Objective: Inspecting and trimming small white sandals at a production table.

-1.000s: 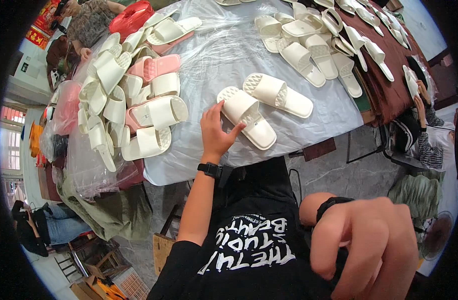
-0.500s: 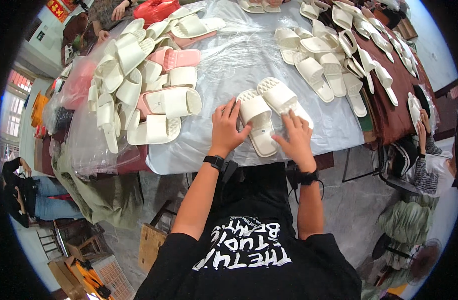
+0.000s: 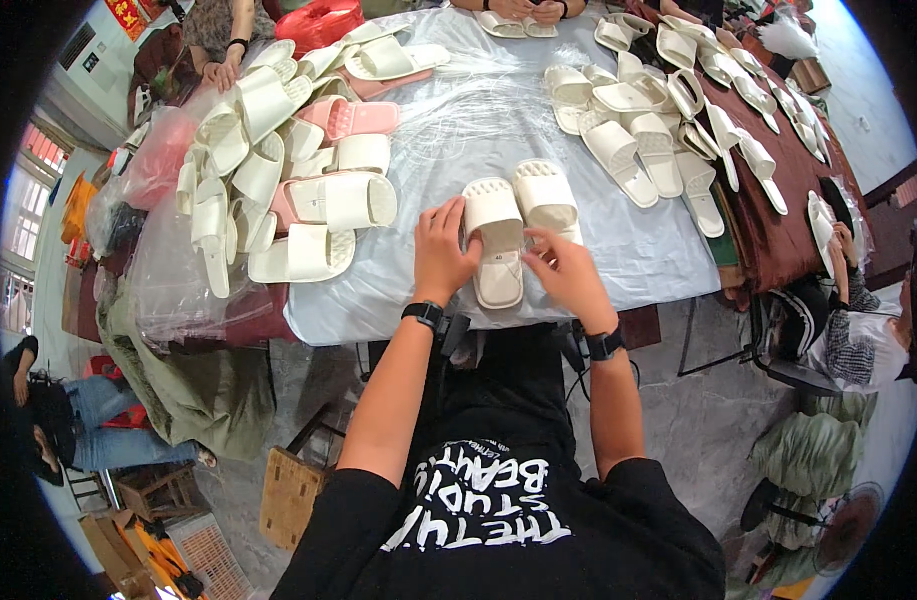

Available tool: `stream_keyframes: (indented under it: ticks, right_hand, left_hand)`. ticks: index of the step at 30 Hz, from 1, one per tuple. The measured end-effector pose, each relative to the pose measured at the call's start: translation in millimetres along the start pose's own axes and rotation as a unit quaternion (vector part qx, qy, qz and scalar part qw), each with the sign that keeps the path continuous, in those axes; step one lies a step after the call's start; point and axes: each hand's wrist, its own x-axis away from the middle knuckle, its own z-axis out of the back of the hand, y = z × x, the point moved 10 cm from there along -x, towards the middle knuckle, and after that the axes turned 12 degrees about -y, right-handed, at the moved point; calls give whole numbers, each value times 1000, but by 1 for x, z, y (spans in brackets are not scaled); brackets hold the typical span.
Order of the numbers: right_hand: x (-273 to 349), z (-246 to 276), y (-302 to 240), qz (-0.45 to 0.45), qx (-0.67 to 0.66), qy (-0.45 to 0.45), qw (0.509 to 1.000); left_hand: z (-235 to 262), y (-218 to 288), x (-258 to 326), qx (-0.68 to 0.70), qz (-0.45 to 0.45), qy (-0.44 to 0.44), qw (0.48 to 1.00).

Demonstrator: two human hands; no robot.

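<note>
Two cream slide sandals lie side by side on a table covered in clear plastic sheet [image 3: 458, 130]. My left hand [image 3: 441, 250] grips the left edge of the nearer sandal [image 3: 496, 240]. My right hand [image 3: 568, 268] rests on that sandal's right side, below the second sandal [image 3: 545, 198]. Both wrists wear black bands.
A heap of cream and pink sandals [image 3: 278, 170] fills the table's left side, with more cream sandals [image 3: 648, 130] at the right and along a dark red cloth [image 3: 778, 200]. Other people sit at the far edge, at the left and at the right. A wooden stool [image 3: 288, 490] stands below.
My right hand came up from near my lap onto the table. Both hands pulled the two sandals together toward the front edge.
</note>
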Motion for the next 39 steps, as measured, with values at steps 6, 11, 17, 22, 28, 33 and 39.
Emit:
stream_keyframes:
  ticks: [6,11,17,22,28,33,39]
  right_hand:
    - [-46,79,26,43,1,168,985]
    - [-119,99,58,34,78,153,985]
    - [-183,89,69,5,185,72,980]
    - [-206,86,79,-63,253,47,964]
    - [-185,112,85,-4,83,111,990]
    - [-153,150,106,4,-92,181,979]
    - [-130,141,137,43,-323,161,932]
  left_hand:
    - [1,2,-1,-6,3,-1,1000]
    - [3,3,-2,4,7,-12,1000]
    - [4,4,-4,14,16,-19,1000]
    - [5,4,-2,14,19,-23,999]
    - [5,3,-2,17,22,-18,999]
    - [8,0,-3,30,28,-7,999]
    - [12,2,-4,30,28,0,999]
